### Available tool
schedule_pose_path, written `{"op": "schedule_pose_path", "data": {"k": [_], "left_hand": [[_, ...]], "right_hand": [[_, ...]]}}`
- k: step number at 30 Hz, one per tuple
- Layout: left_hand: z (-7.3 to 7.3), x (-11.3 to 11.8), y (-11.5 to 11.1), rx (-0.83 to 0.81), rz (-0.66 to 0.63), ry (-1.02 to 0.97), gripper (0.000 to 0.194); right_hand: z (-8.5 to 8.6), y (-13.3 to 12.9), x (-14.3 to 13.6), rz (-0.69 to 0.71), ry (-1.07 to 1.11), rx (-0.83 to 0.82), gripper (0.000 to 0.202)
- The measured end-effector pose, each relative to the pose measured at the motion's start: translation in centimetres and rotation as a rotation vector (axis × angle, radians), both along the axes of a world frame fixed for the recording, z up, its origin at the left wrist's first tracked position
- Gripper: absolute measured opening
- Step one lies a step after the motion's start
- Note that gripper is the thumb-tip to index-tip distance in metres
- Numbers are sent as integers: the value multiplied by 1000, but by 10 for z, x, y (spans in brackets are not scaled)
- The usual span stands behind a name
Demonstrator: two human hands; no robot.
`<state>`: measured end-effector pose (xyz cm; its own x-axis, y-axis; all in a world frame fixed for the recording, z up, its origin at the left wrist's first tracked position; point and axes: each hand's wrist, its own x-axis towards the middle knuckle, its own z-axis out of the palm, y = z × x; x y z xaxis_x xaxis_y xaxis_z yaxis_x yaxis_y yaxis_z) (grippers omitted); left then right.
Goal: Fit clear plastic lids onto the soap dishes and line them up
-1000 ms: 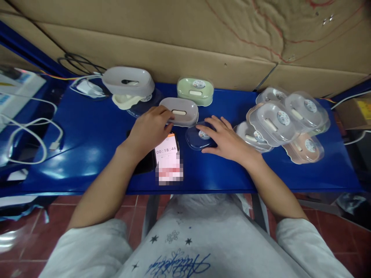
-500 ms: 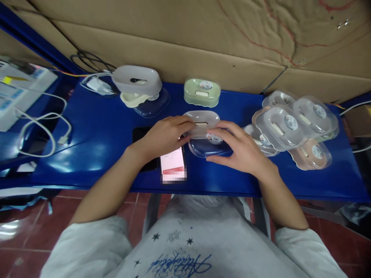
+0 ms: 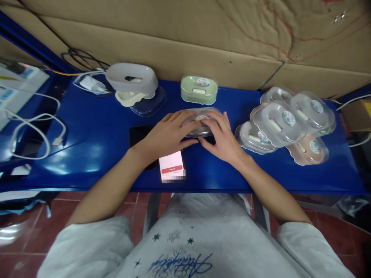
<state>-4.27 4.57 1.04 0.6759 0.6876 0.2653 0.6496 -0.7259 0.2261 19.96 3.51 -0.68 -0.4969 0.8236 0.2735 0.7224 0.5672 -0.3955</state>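
Note:
In the middle of the blue table, both hands are on a grey soap box [image 3: 201, 132] with a clear, domed lid. The lid lies over the box, its round label facing up. My left hand [image 3: 171, 133] wraps the left side, fingers across the top and thumb at the near edge. My right hand [image 3: 222, 135] curls over the right side in the same way, its thumb close to the left one. Much of the box is hidden under the fingers, so I cannot tell whether the lid is fully seated.
A lidded green soap box [image 3: 199, 90] stands behind. Lidded soap boxes [image 3: 282, 123] are heaped at right. At back left, a grey box base [image 3: 131, 77] rests on a cream tray [image 3: 129, 99] and clear lid [image 3: 150, 106]. A lit phone [image 3: 171, 164] overlaps a dark one [image 3: 138, 137]. Cables [image 3: 34, 119] lie left.
The clear lid, tilted off the box's near side before, now lies over the box. My right hand has moved left and inward, and both hands have closed in around it.

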Motion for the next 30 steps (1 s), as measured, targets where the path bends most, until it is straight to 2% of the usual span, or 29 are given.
{"op": "schedule_pose_path", "data": {"k": [4, 8, 17, 21, 26, 30], "left_hand": [[-3, -5, 7, 29, 20, 0, 42], [-3, -11, 12, 24, 1, -42, 35], [-8, -17, 18, -53, 9, -133, 36], [-8, -18, 21, -63, 17, -161, 36], [-11, -20, 24, -71, 16, -207, 36], [-13, -21, 26, -42, 10, -174, 36]], "right_hand": [[-5, 0, 5, -64, -28, -11, 46], [-9, 1, 8, -20, 6, -20, 50], [-10, 4, 10, -9, 12, -18, 53], [-19, 8, 14, 56, 1, 3, 56], [-33, 13, 19, 135, 107, 77, 66], [-35, 14, 19, 134, 97, 91, 70]]}}
